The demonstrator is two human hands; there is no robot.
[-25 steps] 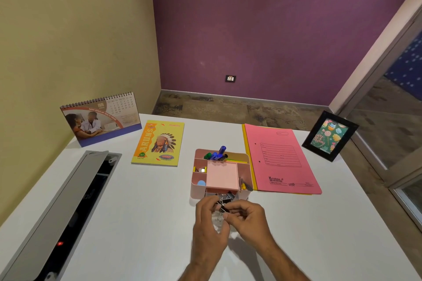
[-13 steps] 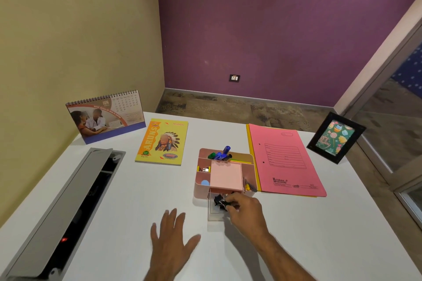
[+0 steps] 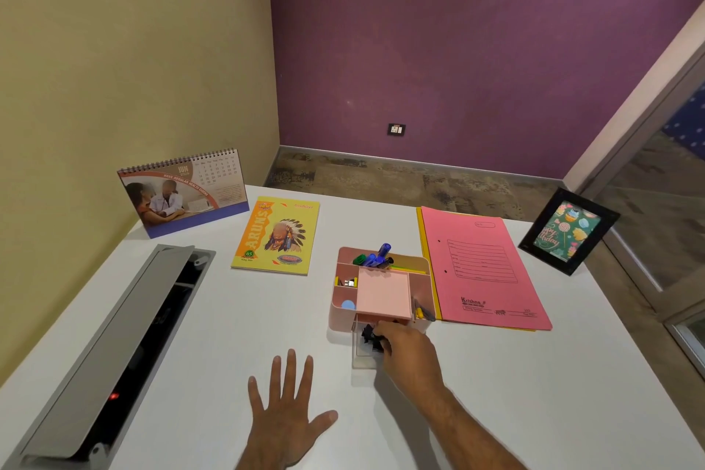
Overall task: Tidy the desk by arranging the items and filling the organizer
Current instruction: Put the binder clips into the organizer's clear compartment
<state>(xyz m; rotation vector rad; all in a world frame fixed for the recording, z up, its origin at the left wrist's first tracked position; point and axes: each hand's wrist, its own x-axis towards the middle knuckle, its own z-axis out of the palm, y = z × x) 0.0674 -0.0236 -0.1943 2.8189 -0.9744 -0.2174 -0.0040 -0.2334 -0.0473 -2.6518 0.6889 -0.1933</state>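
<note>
The pink organizer [image 3: 340,319] stands mid-desk, with pens [image 3: 375,258] in its back slot and a pink sticky pad [image 3: 383,292] on top. A small clear drawer [image 3: 362,359] juts out of its front with black binder clips [image 3: 368,334] inside. My right hand [image 3: 408,351] reaches over the drawer from the right, and its curled fingertips pinch the clips. My left hand [image 3: 286,416] lies flat on the white desk [image 3: 190,374] with fingers spread, to the left of the drawer and holding nothing.
A desk calendar [image 3: 183,195] stands at the back left, with a yellow notebook [image 3: 276,237] beside it. A pink folder [image 3: 482,267] lies right of the organizer, and a framed card [image 3: 568,231] stands at the back right. An open cable hatch [image 3: 114,347] runs along the left edge.
One second ago both hands held binder clips in front of the organizer. My left hand has since dropped flat onto the desk, and my right hand has carried the clips into the clear drawer.
</note>
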